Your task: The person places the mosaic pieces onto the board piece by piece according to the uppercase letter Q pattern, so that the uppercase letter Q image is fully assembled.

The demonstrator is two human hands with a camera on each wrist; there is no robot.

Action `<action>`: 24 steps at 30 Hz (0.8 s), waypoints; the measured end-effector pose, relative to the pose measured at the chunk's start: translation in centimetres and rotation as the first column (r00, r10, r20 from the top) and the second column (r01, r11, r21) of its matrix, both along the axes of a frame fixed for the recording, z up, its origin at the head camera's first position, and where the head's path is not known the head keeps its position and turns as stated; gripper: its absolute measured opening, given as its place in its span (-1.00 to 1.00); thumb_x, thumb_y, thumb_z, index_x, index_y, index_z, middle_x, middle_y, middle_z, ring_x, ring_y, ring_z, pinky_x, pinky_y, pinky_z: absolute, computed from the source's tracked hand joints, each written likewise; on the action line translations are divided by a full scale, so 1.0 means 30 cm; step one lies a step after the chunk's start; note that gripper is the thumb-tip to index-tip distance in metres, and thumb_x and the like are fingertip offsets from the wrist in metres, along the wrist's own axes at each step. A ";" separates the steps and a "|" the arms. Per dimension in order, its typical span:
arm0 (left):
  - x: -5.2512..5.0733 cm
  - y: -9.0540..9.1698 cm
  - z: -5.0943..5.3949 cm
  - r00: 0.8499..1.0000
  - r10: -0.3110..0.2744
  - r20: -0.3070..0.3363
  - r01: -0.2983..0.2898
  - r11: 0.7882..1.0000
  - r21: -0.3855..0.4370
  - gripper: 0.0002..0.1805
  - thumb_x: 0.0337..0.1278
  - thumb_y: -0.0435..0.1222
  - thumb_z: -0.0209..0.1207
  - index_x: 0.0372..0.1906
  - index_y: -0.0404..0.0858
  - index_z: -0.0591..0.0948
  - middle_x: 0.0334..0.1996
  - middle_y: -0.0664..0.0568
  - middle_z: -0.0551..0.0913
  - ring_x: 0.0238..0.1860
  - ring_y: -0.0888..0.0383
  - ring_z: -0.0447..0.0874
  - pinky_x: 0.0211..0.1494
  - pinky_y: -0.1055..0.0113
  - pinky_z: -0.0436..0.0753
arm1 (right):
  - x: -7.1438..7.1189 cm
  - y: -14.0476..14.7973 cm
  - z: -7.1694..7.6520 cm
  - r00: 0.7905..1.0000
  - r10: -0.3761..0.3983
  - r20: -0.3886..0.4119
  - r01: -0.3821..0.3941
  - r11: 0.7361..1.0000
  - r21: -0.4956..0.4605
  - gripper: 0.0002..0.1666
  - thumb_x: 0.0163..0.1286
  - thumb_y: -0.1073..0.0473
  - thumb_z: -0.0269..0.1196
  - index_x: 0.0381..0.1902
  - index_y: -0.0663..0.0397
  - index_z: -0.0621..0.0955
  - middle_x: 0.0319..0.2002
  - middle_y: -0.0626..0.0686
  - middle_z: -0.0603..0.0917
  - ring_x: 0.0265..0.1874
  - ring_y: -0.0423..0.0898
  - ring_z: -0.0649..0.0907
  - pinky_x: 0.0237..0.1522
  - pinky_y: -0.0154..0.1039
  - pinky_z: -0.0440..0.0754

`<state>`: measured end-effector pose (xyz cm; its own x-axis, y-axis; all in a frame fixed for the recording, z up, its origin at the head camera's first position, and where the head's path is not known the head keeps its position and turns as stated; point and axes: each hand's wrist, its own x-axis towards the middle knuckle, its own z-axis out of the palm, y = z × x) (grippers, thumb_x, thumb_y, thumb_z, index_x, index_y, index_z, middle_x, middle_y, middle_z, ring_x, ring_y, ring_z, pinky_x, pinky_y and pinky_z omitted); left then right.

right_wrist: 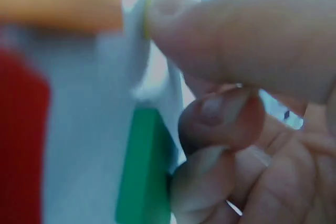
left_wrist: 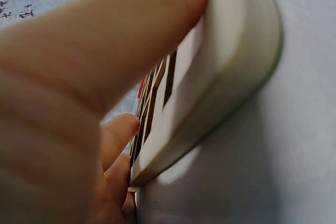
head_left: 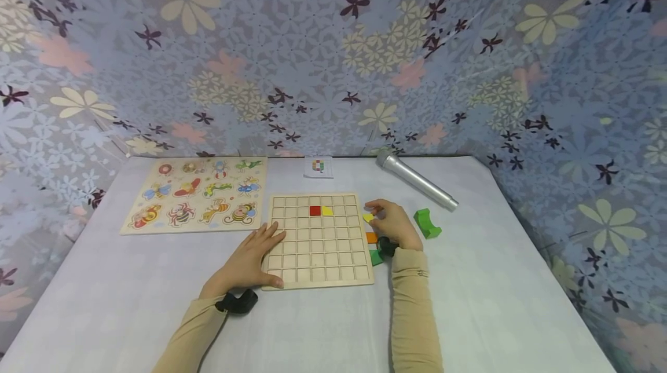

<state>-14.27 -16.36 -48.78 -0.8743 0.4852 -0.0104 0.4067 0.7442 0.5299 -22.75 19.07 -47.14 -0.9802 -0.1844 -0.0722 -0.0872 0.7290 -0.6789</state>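
Observation:
A wooden grid board [head_left: 319,240] lies flat on the table, with a red square block [head_left: 315,211] and a yellow block [head_left: 327,211] with one slanted side next to each other in its upper cells. My left hand [head_left: 251,257] rests on the board's left side, fingers spread and thumb at the near left corner. Beyond the board's right edge, my right hand [head_left: 395,223] pinches a small yellow block [head_left: 368,218] between thumb and forefinger. In the right wrist view the thumb mostly covers this yellow block [right_wrist: 148,17], and the other fingers curl near a green block [right_wrist: 140,166].
Orange [head_left: 371,238] and green blocks [head_left: 376,257] lie along the board's right edge. A green arch block [head_left: 427,223] and a silver microphone [head_left: 417,180] lie farther right. A small picture card [head_left: 318,167] sits behind the board; an insect picture puzzle [head_left: 198,193] lies to the left.

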 end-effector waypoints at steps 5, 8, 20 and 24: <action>0.006 -0.006 -0.001 1.000 0.011 -0.005 -0.011 1.000 0.007 0.22 -0.45 0.15 0.50 0.45 -0.25 0.26 0.52 -0.22 0.07 0.53 -0.28 -0.06 0.54 -0.16 0.01 | -0.010 -0.049 -0.001 1.000 -0.006 -0.024 0.008 0.999 0.050 -0.68 0.29 0.30 0.19 0.01 0.17 0.64 -0.24 0.13 0.66 -0.41 -0.07 0.54 -0.36 -0.26 0.50; 0.007 -0.006 0.000 1.000 0.009 -0.003 -0.009 1.000 0.010 0.22 -0.44 0.16 0.49 0.45 -0.25 0.25 0.52 -0.21 0.07 0.53 -0.27 -0.07 0.54 -0.17 0.01 | -0.014 -0.061 -0.001 0.998 -0.051 -0.037 0.053 0.998 0.038 -0.71 0.32 0.26 0.14 -0.03 0.21 0.64 -0.28 0.13 0.68 -0.48 -0.10 0.51 -0.40 -0.30 0.46; -0.004 -0.004 0.004 1.000 -0.013 -0.019 0.013 1.000 -0.006 0.19 -0.39 0.14 0.49 0.45 -0.26 0.26 0.51 -0.24 0.08 0.53 -0.29 -0.06 0.54 -0.18 0.02 | -0.042 -0.204 0.052 0.972 -0.133 0.196 0.223 0.792 -0.568 -0.66 0.46 0.24 0.11 0.07 0.38 0.51 -0.24 0.14 0.67 -0.48 -0.25 0.59 -0.37 -0.44 0.63; 0.001 -0.003 0.010 1.000 -0.014 -0.020 0.014 1.000 -0.008 0.18 -0.38 0.13 0.49 0.45 -0.27 0.26 0.51 -0.25 0.08 0.52 -0.29 -0.06 0.54 -0.18 0.02 | -0.049 -0.313 0.032 0.970 -0.076 0.229 0.201 0.779 -0.594 -0.71 0.44 0.26 0.12 0.01 0.36 0.53 -0.30 0.10 0.70 -0.49 -0.26 0.62 -0.37 -0.44 0.66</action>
